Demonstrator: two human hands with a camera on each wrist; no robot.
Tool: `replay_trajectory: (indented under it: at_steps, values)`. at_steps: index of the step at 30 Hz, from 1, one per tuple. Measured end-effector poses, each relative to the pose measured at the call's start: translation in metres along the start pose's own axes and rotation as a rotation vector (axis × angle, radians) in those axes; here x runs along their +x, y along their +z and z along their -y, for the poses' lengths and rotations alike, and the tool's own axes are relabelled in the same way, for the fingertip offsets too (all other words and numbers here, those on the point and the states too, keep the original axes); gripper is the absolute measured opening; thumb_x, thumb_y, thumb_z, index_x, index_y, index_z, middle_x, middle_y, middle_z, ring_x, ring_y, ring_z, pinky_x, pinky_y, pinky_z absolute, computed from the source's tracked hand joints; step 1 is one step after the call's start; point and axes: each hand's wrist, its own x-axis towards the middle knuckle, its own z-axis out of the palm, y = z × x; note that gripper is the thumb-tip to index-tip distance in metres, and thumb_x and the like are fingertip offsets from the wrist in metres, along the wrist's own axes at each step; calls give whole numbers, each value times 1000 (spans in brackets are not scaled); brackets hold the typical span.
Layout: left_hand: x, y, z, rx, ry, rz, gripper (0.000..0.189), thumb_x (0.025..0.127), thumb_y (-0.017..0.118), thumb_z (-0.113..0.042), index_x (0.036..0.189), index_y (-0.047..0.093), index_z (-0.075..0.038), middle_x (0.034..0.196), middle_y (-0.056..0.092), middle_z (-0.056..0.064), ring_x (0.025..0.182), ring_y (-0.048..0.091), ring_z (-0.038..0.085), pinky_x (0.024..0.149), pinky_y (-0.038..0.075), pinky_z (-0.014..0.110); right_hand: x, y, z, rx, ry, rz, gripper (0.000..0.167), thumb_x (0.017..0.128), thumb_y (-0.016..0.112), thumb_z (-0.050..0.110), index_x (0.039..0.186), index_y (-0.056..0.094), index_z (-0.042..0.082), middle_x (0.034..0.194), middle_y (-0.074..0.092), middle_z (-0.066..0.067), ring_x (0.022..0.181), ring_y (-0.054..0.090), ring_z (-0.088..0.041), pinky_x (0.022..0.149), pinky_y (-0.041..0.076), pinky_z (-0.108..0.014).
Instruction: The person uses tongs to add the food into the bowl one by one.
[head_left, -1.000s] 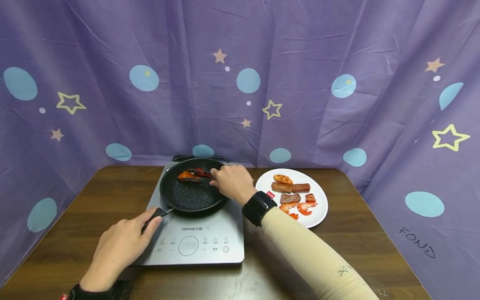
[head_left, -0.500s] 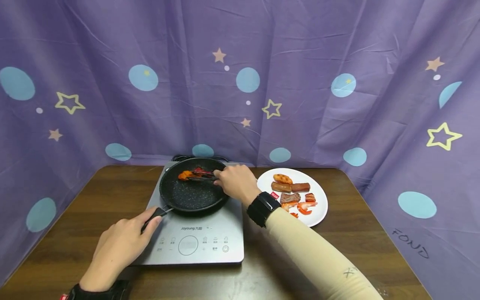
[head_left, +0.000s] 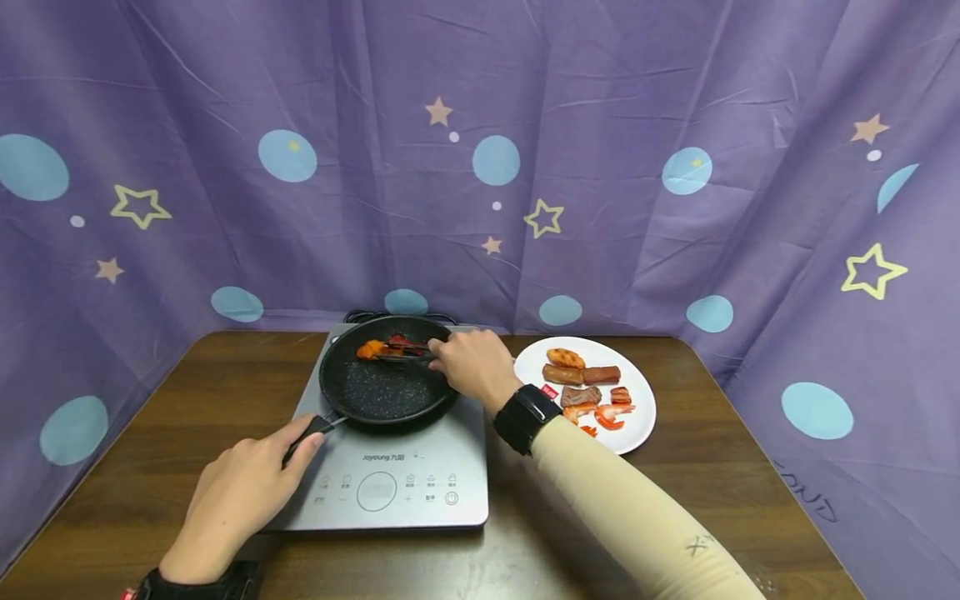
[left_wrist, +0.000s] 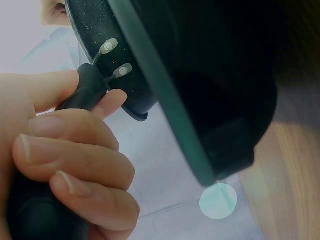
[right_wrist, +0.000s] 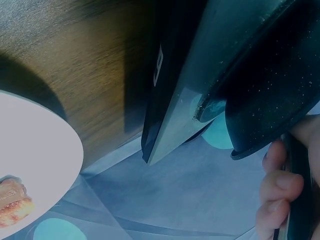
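In the head view, my left hand (head_left: 238, 483) grips the black handle (left_wrist: 92, 87) of a speckled black frying pan (head_left: 382, 396). The left wrist view shows its fingers curled round that handle. My right hand (head_left: 476, 367) reaches over the pan's right rim and holds dark tongs (head_left: 411, 357). The tongs' tips lie at an orange piece of food (head_left: 369, 350) inside the pan; whether they pinch it I cannot tell. Behind the tongs lies a dark red piece of food (head_left: 400, 340). In the right wrist view, fingers (right_wrist: 282, 185) wrap the tongs' black grip.
The pan stands on a silver induction cooker (head_left: 420, 475) with touch controls in front. To its right, a white plate (head_left: 641, 408) bears sausage pieces, meat, shrimp and other food on the wooden table (head_left: 712, 492). A purple curtain (head_left: 600, 250) hangs behind, and a black cord lies behind the pan.
My right hand has shifted slightly right with the tongs, and the orange piece sits a little differently at their tips. My left hand keeps its grip on the handle.
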Motion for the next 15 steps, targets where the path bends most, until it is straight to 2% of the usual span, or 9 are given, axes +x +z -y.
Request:
replay_trajectory:
  at_steps: [8, 12, 15]
  values:
    - [-1, 1, 0, 1, 0, 3, 58, 111, 49, -54, 149, 63, -13, 108, 73, 34, 73, 71, 43, 43, 38, 40, -7, -2, -3, 7, -4, 1, 24, 104, 68, 47, 100, 71, 24, 78, 70, 0, 67, 70, -23, 54, 55, -40]
    - [-1, 1, 0, 2, 0, -1, 59, 111, 48, -55, 149, 63, -13, 107, 73, 34, 73, 71, 43, 43, 38, 40, -13, -6, -9, 44, 9, 9, 24, 104, 67, 48, 101, 70, 24, 77, 69, -1, 67, 71, -25, 54, 55, -43]
    - [0, 0, 0, 5, -1, -1, 60, 111, 47, -57, 149, 63, -13, 107, 73, 34, 72, 71, 42, 43, 38, 41, -19, -10, -17, 73, 24, -14, 23, 104, 69, 47, 104, 71, 23, 80, 71, -2, 69, 72, -29, 55, 55, -47]
